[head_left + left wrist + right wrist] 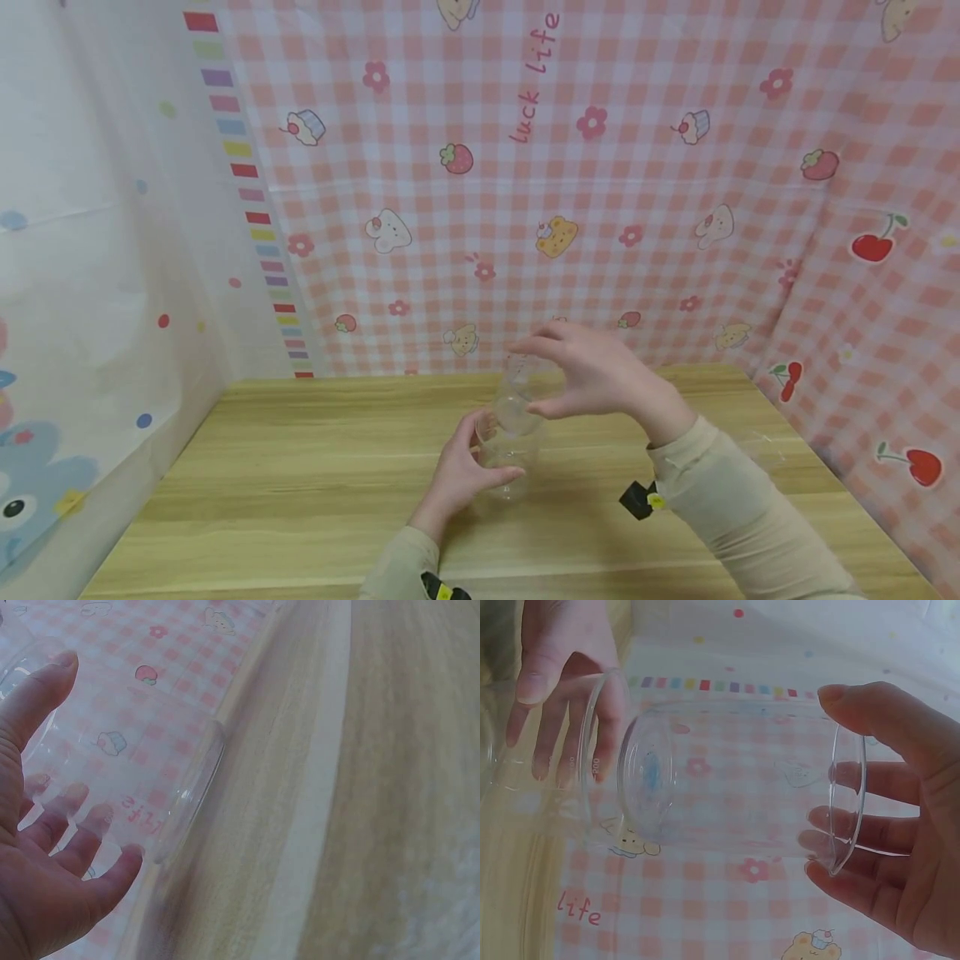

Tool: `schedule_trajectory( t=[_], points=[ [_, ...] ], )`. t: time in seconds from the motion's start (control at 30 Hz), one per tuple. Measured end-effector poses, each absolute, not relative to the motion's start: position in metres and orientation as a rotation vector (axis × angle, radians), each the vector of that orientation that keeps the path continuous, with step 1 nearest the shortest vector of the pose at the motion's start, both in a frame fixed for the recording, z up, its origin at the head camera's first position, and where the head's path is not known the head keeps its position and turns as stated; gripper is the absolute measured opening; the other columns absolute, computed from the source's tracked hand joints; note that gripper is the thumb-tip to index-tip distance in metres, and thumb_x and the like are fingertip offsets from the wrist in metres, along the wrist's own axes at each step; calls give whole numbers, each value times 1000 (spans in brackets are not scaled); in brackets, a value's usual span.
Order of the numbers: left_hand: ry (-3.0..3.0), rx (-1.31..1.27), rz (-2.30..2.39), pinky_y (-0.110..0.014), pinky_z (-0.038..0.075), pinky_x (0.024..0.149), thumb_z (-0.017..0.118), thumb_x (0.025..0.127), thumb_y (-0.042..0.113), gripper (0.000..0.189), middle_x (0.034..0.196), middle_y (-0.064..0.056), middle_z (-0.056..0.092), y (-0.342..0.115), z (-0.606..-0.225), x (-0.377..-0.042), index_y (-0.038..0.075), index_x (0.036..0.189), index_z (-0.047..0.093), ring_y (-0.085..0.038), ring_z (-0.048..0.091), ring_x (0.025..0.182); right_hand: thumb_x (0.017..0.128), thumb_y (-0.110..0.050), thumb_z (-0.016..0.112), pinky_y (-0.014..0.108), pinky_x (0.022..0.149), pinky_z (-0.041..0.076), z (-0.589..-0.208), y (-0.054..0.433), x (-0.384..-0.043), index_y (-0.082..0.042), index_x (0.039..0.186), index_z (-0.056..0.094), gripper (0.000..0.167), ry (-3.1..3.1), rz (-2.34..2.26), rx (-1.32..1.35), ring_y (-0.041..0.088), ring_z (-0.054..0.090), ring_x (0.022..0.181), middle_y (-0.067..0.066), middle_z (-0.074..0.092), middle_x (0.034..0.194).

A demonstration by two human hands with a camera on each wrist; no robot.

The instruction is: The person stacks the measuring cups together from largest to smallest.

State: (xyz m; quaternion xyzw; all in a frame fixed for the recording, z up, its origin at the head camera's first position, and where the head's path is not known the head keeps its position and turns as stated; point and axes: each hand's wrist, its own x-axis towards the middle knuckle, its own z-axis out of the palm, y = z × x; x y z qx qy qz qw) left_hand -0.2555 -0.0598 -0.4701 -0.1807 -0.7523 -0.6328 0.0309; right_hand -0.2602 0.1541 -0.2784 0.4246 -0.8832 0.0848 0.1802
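Observation:
My left hand (467, 467) grips a clear glass beaker (510, 458) low over the wooden table, thumb on the near side and fingers around the far side. Printed measuring marks show on this beaker (574, 769) in the right wrist view. My right hand (600, 375) holds a second clear beaker (525, 379) by its rim, from above. In the right wrist view, thumb and fingers sit around the spouted rim of the second beaker (727, 780). Its base is right at the mouth of the left-hand beaker, slightly tilted in the head view.
The wood-grain table (300, 483) runs back to a pink checked cloth (420, 275). A white patterned cloth (112, 250) hangs on the left. At the table's right side lies a faint transparent thing (765, 448). Black camera mounts (637, 500) sit at the wrists.

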Motion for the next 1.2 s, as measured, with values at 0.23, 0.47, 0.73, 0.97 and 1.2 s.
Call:
schedule_trajectory(
  t=[0.23, 0.47, 0.73, 0.97, 1.2],
  points=[
    [-2345, -545, -1932, -52, 46, 100, 91, 71, 17, 85, 136, -10, 54, -60, -472, -258, 12, 142, 44, -34, 51, 125, 70, -42, 86, 33, 69, 56, -286, 152, -263, -16, 131, 63, 70, -2493, 237, 1229, 20, 63, 94, 5, 63, 120],
    [-2341, -558, -1918, -49, 47, 100, 91, 71, 18, 86, 135, -6, 54, -60, -472, -258, 14, 142, 44, -30, 52, 123, 71, -41, 85, 32, 69, 55, -291, 148, -265, -16, 132, 63, 69, -2510, 253, 1249, 18, 63, 91, 5, 63, 118],
    [-2357, -547, -1906, -51, 46, 100, 90, 72, 15, 86, 137, -6, 53, -60, -471, -258, 13, 143, 43, -29, 51, 124, 71, -41, 85, 35, 75, 55, -298, 144, -267, -17, 130, 64, 67, -2542, 258, 1243, 19, 62, 98, 4, 63, 118],
    [-2379, -537, -1864, -53, 44, 102, 91, 72, 19, 82, 135, -6, 53, -60, -471, -258, 14, 140, 45, -28, 50, 124, 71, -41, 84, 40, 84, 55, -305, 142, -270, -17, 131, 64, 67, -2578, 285, 1246, 22, 62, 106, 5, 63, 124],
    [-2381, -541, -1865, -54, 44, 101, 90, 73, 19, 82, 138, -7, 52, -62, -472, -257, 13, 141, 45, -29, 49, 125, 70, -41, 84, 40, 84, 55, -313, 140, -274, -17, 130, 64, 68, -2572, 289, 1268, 23, 62, 105, 5, 63, 124]
  ],
)
